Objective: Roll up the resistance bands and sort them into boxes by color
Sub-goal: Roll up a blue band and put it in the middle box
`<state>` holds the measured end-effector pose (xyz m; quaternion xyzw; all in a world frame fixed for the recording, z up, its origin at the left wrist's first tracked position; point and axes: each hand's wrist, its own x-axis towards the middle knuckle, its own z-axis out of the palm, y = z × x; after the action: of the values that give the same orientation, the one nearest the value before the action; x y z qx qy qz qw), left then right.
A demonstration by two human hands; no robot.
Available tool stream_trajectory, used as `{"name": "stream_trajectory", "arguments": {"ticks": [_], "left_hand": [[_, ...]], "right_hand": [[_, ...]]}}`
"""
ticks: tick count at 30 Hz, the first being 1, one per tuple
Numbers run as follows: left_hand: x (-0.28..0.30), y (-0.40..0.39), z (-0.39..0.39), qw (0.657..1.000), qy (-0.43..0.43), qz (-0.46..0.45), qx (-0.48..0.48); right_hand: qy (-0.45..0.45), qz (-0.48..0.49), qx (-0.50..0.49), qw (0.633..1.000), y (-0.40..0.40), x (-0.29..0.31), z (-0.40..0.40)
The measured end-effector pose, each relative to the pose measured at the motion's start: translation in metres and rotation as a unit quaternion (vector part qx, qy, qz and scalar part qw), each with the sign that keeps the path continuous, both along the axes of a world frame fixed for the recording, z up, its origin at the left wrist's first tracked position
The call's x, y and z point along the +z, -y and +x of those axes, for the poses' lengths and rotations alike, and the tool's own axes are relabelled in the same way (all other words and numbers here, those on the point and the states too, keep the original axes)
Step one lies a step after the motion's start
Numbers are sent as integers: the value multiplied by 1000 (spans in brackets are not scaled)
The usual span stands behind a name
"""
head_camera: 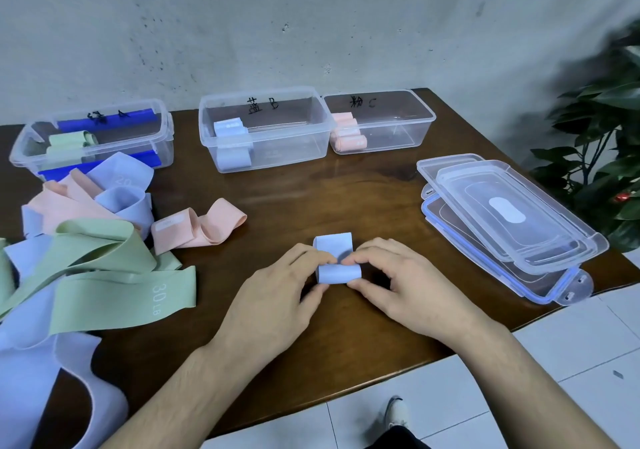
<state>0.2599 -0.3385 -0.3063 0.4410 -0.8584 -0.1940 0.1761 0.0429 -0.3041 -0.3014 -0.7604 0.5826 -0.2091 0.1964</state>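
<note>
Both hands meet over a light blue band (337,268) lying near the middle of the dark wooden desk (346,192), a little toward its front edge. The left hand (273,296) and the right hand (398,282) each pinch the rolled near end of the band between thumb and curled fingers (318,258), while the unrolled far end stands up just behind the fingertips.

Around the band the desk is bare wood on the far side, up to the three clear boxes along the wall. Behind and to the left of the band stands the box with green rolls (93,140), which also holds dark blue strips. Straight behind it is the middle box (266,130) with light blue rolls at its left end. Touching that one on the right is the box with pink rolls (377,119).

Left of the band a loose pink band (197,223) lies apart from it, and farther left a tangled pile of bands (86,258) in green, blue and pink spills over the desk's left and front edges. Right of the band, stacked clear lids (509,220) sit near the desk's right edge.

Beyond that edge are a leafy plant (602,130), white floor tiles (571,344) and a pale, stained wall (311,26).
</note>
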Motion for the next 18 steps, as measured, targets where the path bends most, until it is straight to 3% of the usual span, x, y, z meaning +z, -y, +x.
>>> {"name": "stream_trajectory", "arguments": {"ticks": [10, 18], "left_hand": [[1, -17, 4, 1000, -7, -14, 2], [2, -15, 1, 999, -19, -15, 23]], "right_hand": [[-22, -35, -9, 999, -17, -1, 1], [13, -43, -22, 999, -13, -5, 6]]}}
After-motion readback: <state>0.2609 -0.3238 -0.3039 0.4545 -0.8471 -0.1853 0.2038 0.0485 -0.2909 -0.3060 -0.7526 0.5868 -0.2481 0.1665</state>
